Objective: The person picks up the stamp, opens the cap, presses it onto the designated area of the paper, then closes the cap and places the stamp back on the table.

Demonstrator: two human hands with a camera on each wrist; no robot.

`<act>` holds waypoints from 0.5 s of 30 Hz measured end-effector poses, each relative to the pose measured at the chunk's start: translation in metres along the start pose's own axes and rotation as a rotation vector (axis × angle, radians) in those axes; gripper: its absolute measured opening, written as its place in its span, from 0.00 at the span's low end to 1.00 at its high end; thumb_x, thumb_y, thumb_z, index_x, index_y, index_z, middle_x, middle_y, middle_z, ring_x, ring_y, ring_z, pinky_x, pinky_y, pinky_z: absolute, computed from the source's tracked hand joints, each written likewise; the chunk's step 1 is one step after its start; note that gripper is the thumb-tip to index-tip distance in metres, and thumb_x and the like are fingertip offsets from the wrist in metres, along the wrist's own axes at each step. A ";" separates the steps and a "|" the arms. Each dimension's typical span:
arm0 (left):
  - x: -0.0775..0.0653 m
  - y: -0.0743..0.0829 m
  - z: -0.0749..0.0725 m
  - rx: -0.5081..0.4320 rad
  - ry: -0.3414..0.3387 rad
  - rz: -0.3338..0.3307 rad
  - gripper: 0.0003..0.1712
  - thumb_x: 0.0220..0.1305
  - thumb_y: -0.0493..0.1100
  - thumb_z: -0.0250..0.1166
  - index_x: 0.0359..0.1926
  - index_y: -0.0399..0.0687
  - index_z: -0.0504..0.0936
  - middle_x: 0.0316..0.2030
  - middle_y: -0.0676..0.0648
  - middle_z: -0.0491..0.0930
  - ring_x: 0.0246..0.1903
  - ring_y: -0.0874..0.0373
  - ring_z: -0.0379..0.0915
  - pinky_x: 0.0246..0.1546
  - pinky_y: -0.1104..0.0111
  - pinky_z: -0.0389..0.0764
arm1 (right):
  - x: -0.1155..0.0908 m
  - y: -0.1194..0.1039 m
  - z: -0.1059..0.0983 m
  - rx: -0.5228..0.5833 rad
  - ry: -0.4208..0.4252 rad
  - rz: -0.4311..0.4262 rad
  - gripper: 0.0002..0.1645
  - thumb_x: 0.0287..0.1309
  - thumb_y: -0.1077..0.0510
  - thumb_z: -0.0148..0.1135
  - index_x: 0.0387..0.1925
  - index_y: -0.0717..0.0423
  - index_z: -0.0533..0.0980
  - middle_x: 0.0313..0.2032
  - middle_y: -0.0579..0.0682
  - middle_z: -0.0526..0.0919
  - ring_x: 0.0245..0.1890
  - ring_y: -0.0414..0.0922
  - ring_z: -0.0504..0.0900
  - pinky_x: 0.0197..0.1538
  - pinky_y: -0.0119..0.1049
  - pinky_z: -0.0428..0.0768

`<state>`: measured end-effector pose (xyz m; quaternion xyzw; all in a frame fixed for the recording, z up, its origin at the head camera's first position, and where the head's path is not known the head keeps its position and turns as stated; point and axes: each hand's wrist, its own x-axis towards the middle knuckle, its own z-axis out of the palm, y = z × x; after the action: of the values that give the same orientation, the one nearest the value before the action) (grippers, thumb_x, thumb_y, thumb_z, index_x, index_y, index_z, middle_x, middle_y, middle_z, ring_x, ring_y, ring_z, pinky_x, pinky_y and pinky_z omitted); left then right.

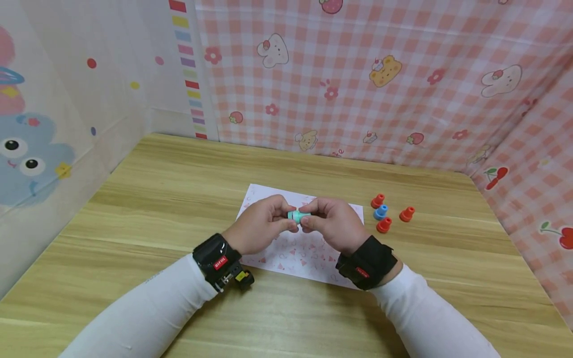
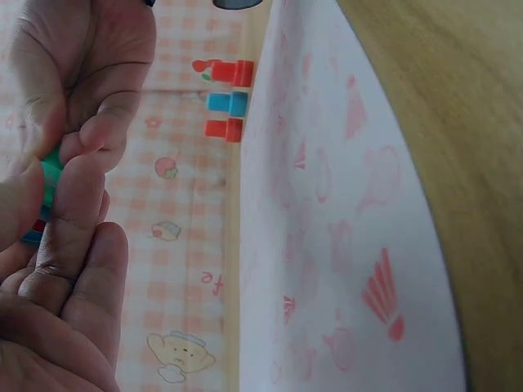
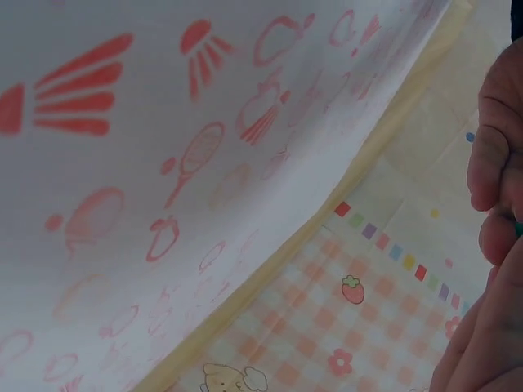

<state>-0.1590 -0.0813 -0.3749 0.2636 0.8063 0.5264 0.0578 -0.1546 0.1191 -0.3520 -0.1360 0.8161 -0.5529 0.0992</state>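
Both hands meet over the sheet of paper and hold one small green stamp (image 1: pixel 297 216) between them. My left hand (image 1: pixel 264 221) pinches its left end with thumb and fingertips. From the other side, my right hand (image 1: pixel 335 221) grips the right end the same way. In the left wrist view, a strip of the green stamp (image 2: pixel 51 181) shows between the fingers, and the rest is covered. The right wrist view catches only part of the hands at its right edge. Red prints of shuttlecocks and rackets cover the white paper (image 1: pixel 291 253) below.
To the right of the paper stand three red stamps, one (image 1: pixel 407 214) apart from the others, and a blue stamp (image 1: pixel 381 213). The wooden table (image 1: pixel 179 179) backs onto a pink checked cloth (image 1: pixel 322 64). A pale patterned cloth (image 1: pixel 121 99) hangs along the left side.
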 end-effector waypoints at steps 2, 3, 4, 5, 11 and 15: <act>0.000 0.000 -0.002 0.002 0.002 0.000 0.06 0.61 0.44 0.65 0.36 0.52 0.75 0.30 0.58 0.82 0.32 0.65 0.76 0.30 0.62 0.74 | 0.001 0.000 -0.001 0.008 0.002 0.019 0.07 0.56 0.65 0.64 0.38 0.56 0.81 0.35 0.53 0.82 0.31 0.47 0.81 0.43 0.42 0.81; 0.000 0.001 -0.003 0.006 0.005 0.003 0.06 0.61 0.44 0.65 0.35 0.52 0.74 0.30 0.58 0.82 0.32 0.65 0.76 0.29 0.62 0.74 | 0.001 0.000 -0.002 0.007 0.002 0.024 0.07 0.56 0.64 0.63 0.38 0.56 0.81 0.35 0.53 0.82 0.31 0.47 0.81 0.44 0.43 0.81; -0.001 0.001 -0.004 0.010 0.006 0.006 0.06 0.61 0.44 0.65 0.35 0.52 0.74 0.30 0.58 0.82 0.32 0.65 0.76 0.29 0.62 0.74 | 0.002 0.000 -0.002 0.007 0.004 0.030 0.07 0.56 0.64 0.64 0.38 0.56 0.81 0.35 0.53 0.82 0.32 0.47 0.81 0.44 0.43 0.80; 0.000 0.001 -0.005 0.018 0.005 0.010 0.06 0.61 0.44 0.65 0.35 0.53 0.74 0.30 0.58 0.82 0.32 0.65 0.76 0.29 0.62 0.74 | 0.002 -0.001 -0.003 0.003 0.002 0.029 0.07 0.56 0.64 0.63 0.39 0.56 0.80 0.36 0.53 0.82 0.32 0.47 0.81 0.45 0.44 0.80; 0.001 -0.002 -0.011 0.076 -0.017 0.006 0.07 0.62 0.44 0.64 0.39 0.51 0.76 0.31 0.58 0.81 0.32 0.66 0.75 0.34 0.62 0.78 | 0.005 0.000 -0.007 0.003 0.002 0.022 0.08 0.58 0.62 0.62 0.40 0.56 0.80 0.37 0.53 0.83 0.32 0.47 0.81 0.44 0.44 0.80; 0.002 -0.006 -0.019 0.114 0.003 -0.024 0.08 0.65 0.45 0.61 0.42 0.48 0.75 0.31 0.57 0.81 0.32 0.66 0.76 0.38 0.62 0.79 | 0.006 -0.001 -0.011 0.024 -0.010 0.022 0.08 0.59 0.62 0.61 0.41 0.58 0.79 0.37 0.55 0.82 0.32 0.49 0.80 0.43 0.43 0.80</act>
<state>-0.1701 -0.0973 -0.3711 0.2559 0.8382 0.4791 0.0480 -0.1639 0.1264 -0.3475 -0.1286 0.8103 -0.5609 0.1107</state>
